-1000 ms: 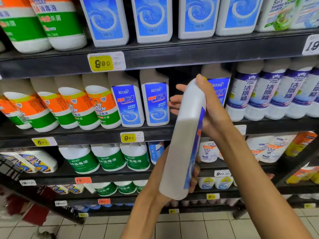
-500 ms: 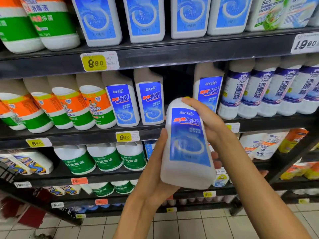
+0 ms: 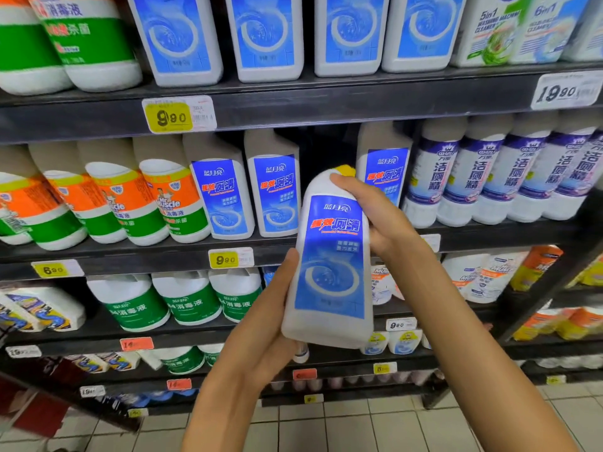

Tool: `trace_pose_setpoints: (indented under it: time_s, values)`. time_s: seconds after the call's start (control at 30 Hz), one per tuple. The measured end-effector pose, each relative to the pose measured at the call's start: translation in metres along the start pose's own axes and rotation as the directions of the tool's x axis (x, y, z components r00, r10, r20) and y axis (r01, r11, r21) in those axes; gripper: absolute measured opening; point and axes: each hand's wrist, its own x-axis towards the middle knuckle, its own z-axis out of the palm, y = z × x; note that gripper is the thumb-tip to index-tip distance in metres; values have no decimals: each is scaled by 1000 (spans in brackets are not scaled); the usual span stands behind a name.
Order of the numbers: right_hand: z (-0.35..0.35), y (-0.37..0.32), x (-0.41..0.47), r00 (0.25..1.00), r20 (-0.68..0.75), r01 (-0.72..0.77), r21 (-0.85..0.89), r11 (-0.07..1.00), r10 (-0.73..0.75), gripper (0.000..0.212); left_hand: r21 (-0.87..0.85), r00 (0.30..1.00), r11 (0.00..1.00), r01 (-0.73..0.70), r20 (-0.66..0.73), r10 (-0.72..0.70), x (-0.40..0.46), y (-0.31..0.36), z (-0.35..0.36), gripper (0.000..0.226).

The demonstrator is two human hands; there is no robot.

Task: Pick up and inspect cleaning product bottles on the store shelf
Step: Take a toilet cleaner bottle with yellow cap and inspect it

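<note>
We note a yellow price tag [image 3: 170, 117] marked 9.90 on the upper shelf edge and a white tag [image 3: 567, 91] marked 19.90 at far right. Lower edges carry a 6.90 tag [image 3: 52, 270], a second 9.90 tag [image 3: 224, 259] and two orange tags [image 3: 136, 343]. Below lies a pale tiled floor [image 3: 359, 425].

**Bottle count on the shelves**

I hold one blue-label bottle [image 3: 329, 256]. On the middle shelf I count three matching blue-label bottles [image 3: 222, 197], four orange-and-green bottles [image 3: 169, 203] and five purple-label bottles [image 3: 424, 177]. Above stand four large blue-label jugs [image 3: 176, 37]. Below, three green-label jugs [image 3: 130, 305]. I see three yellow 9.90 tags [image 3: 169, 117].
</note>
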Motion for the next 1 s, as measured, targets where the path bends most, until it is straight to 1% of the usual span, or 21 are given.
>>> trace_pose_setpoints:
  time_s: [0.07,0.1,0.17,0.2,0.3,0.33,0.37,0.43,0.47,0.53,0.6,0.67,0.73,0.77,0.9,0.93,1.0]
  values:
    - [4,-7,-2,995,33,99,1,995,-99,17,145,998,989,-7,-62,17,3,1,-4,38]
    - [5,-9,-4,989,60,136,30,990,-138,19,221,995,975,-27,-87,47,5,-1,-6,33]
    - [7,-10,-8,973,116,195,63,979,-201,22,313,988,947,-70,-107,108,9,-8,-10,35]
    - [9,-10,-12,963,144,226,30,974,-228,24,333,984,939,-91,-112,136,11,-12,-11,37]
    - [12,-5,-26,932,198,343,-215,914,-304,31,381,977,913,-146,-91,194,14,-16,-18,41]
    - [12,-4,-30,920,213,377,-257,890,-329,32,415,974,894,-169,-70,217,14,-16,-19,45]
    - [11,-4,-35,903,240,413,-257,874,-357,30,456,969,868,-194,-48,242,15,-15,-21,50]
    - [9,-4,-46,843,336,499,-202,843,-419,28,533,954,812,-238,-29,298,18,-15,-25,59]
    - [7,-3,-52,802,393,544,-173,821,-449,30,568,941,779,-265,-23,337,20,-15,-26,62]
    - [4,-1,-65,731,462,630,-171,758,-503,40,635,910,701,-325,8,415,24,-13,-30,55]
    - [-2,2,-74,684,471,704,-227,673,-557,53,683,884,638,-356,26,466,28,-9,-34,45]
    - [-7,4,-79,672,507,716,-257,649,-540,55,710,877,610,-352,22,480,31,-8,-41,43]
    - [-11,5,-80,654,542,730,-271,627,-527,55,693,882,628,-354,24,470,34,-9,-44,45]
    - [-11,5,-79,658,538,727,-270,631,-527,55,671,884,648,-361,26,466,35,-10,-44,47]
    - [-10,2,-72,701,482,666,-181,723,-525,43,600,890,696,-395,63,451,34,-13,-39,50]
    - [-11,0,-69,713,465,646,-142,750,-526,43,582,894,710,-397,72,441,33,-13,-38,50]
    - [-11,-3,-60,745,454,561,-29,827,-489,52,560,908,734,-384,83,411,31,-13,-38,53]
